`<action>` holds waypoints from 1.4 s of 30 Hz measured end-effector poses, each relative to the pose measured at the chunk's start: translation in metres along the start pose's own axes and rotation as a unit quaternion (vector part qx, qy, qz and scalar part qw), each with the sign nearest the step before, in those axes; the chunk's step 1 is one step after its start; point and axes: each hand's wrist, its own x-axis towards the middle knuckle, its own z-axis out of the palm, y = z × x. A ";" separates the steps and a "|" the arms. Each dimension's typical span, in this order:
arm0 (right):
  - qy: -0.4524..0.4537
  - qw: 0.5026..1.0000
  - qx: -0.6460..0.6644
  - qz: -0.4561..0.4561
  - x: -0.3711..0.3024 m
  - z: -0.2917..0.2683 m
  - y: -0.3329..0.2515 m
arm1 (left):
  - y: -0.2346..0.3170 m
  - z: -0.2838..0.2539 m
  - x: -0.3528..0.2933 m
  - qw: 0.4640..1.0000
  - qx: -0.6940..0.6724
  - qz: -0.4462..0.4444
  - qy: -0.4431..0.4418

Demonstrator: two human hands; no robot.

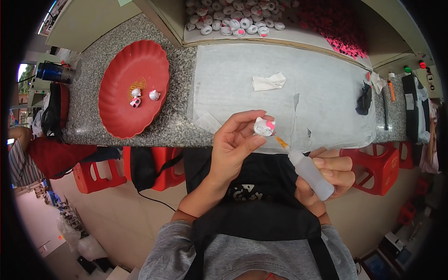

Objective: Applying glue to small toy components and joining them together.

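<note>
Between the thumb and fingers of my left hand [239, 140] is a small white cat-head figurine [264, 127] with a pink bow, held above the near edge of the papered worktop. My right hand [332, 173] grips a translucent white squeeze bottle [311, 174], tilted up and to the left. Its amber nozzle tip [281, 142] points at the lower right side of the cat head, very close to it; whether they touch I cannot tell.
A red scalloped plate [116, 112] at left bears several small figurine pieces. White paper [224, 79] covers the worktop, with a folded white cloth [269, 82] on it. A shelf behind holds heaps of white heads [233, 23] and pink pieces [338, 32]. Red stools [380, 170] stand below.
</note>
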 end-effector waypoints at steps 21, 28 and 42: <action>0.044 0.998 0.002 -0.045 0.001 0.009 0.007 | -0.006 -0.001 0.000 0.994 0.094 0.052 -0.006; 0.020 0.999 0.013 -0.043 0.001 0.008 0.008 | -0.007 -0.003 0.001 0.982 0.161 0.093 -0.015; 0.078 0.996 -0.004 0.034 0.000 -0.002 0.010 | -0.005 -0.004 0.002 0.986 0.138 0.088 0.012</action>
